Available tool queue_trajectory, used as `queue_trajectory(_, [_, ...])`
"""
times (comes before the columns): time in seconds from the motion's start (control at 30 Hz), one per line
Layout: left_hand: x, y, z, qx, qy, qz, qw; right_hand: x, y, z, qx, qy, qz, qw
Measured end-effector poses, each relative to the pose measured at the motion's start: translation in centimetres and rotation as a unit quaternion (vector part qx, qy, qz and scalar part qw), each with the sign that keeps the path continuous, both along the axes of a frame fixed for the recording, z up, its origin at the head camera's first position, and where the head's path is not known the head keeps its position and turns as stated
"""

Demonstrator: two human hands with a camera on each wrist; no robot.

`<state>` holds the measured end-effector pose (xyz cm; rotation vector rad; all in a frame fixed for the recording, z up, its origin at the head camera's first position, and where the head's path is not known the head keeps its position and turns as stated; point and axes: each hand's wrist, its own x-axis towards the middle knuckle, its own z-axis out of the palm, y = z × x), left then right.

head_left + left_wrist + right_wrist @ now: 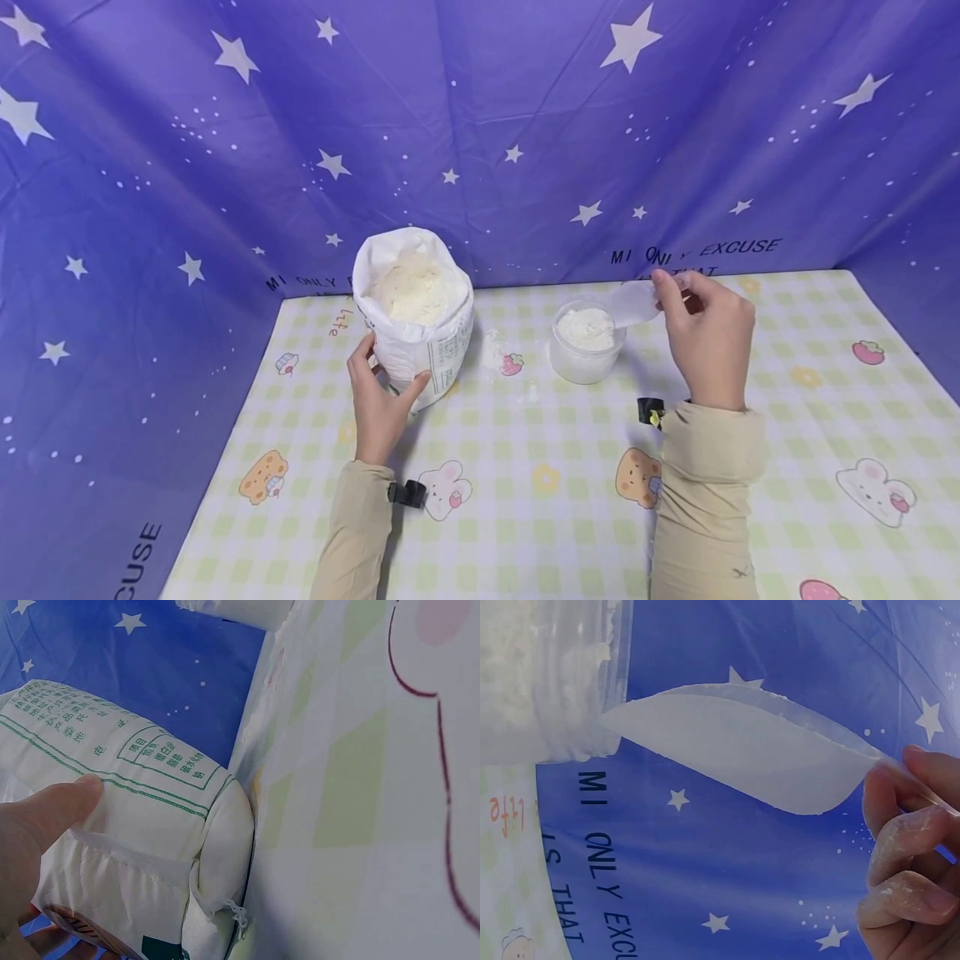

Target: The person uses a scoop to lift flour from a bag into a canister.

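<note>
An open white bag (450,367) of pale powder, probably flour, stands upright at the back left, with green print on its side. My left hand (382,408) grips its lower part, thumb on the front and fingers round the far side; the left wrist view shows the thumb (60,806) against the print. To the right stands a clear plastic jar (585,367) with white powder (587,327) inside. My right hand (708,337) pinches the handle of a translucent plastic scoop (742,750). The scoop's tip lies at the jar's rim, and white dust marks the fingers (907,840).
A checked cloth (525,533) with cartoon prints covers the table. Some spilled powder (492,346) lies between bag and jar. A purple star-patterned curtain (480,125) hangs behind the table's back edge. Each wrist wears a black strap mount.
</note>
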<state>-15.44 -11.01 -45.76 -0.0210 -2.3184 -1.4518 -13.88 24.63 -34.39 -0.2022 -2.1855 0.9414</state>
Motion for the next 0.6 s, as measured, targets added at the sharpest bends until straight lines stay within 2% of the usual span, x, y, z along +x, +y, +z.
queue_trajectory(0.43, [0.04,-0.04,-0.1,-0.006,0.005,0.0,1.0,-0.23,0.06,-0.16,-0.043,0.009,0.01,0.999])
queue_trajectory(0.6, [0.0,-0.04,-0.11,-0.005,0.006,0.001,1.0,-0.42,-0.01,-0.33,-0.083,0.001,0.03,0.996])
